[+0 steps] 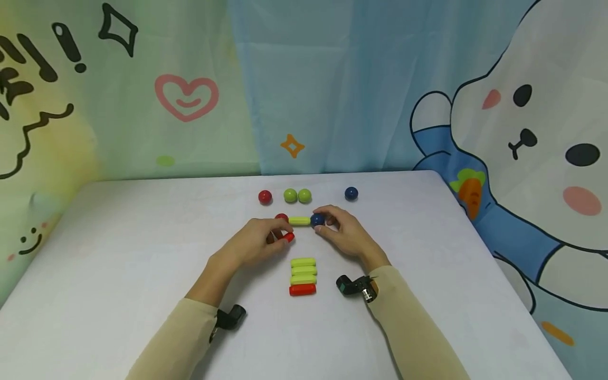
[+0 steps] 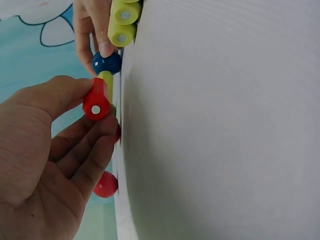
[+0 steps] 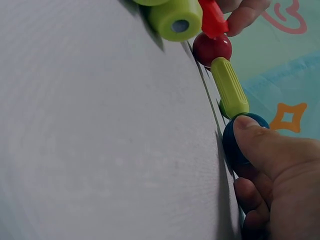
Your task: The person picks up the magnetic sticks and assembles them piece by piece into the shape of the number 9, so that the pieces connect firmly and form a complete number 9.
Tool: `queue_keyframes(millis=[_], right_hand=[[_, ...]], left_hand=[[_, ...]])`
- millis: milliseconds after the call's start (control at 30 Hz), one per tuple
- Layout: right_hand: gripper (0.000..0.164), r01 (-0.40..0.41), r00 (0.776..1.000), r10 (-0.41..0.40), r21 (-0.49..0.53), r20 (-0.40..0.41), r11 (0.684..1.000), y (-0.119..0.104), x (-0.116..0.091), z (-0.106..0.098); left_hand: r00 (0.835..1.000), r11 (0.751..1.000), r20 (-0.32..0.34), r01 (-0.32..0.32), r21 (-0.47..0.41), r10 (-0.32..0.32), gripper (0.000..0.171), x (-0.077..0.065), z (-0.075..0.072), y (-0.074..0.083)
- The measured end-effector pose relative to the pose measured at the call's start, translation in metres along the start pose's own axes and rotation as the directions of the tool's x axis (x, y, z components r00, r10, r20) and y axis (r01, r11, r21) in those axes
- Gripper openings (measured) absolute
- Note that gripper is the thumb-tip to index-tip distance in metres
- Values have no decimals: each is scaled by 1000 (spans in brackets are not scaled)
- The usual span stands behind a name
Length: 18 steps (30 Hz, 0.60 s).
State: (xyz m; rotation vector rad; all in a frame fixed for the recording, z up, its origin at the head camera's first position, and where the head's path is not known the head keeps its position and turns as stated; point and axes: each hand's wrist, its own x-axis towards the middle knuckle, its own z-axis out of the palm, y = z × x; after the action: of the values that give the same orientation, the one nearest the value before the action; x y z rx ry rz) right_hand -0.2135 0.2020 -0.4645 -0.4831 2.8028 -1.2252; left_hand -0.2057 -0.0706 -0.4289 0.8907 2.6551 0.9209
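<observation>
Nearest you, the white cloth-covered table (image 1: 142,253) carries everything. Your left hand (image 1: 258,244) pinches a short red plastic rod (image 2: 96,100) beside the red ball (image 3: 212,48). Your right hand (image 1: 343,232) grips the dark blue ball (image 3: 240,140) touching the yellow-green ridged rod (image 1: 299,221).

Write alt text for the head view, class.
Two hands join magnetic pieces on a white table: the left hand pinches a red rod, the right hand holds a blue ball against a green rod.
</observation>
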Motion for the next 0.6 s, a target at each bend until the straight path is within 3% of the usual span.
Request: queue_keyframes(millis=[200, 400, 600], right_hand=[[40, -9, 1000, 9, -1, 1, 1000, -1, 0, 1], [41, -24, 1000, 24, -3, 1, 1000, -2, -1, 1], [41, -44, 999, 44, -1, 10, 999, -3, 0, 1]], left_hand=[[998, 997, -5, 70, -21, -70, 31, -4, 0, -4], [991, 994, -74, 109, -26, -110, 19, -4, 1, -6], [978, 986, -126, 166, -4, -165, 22, -3, 2, -8]])
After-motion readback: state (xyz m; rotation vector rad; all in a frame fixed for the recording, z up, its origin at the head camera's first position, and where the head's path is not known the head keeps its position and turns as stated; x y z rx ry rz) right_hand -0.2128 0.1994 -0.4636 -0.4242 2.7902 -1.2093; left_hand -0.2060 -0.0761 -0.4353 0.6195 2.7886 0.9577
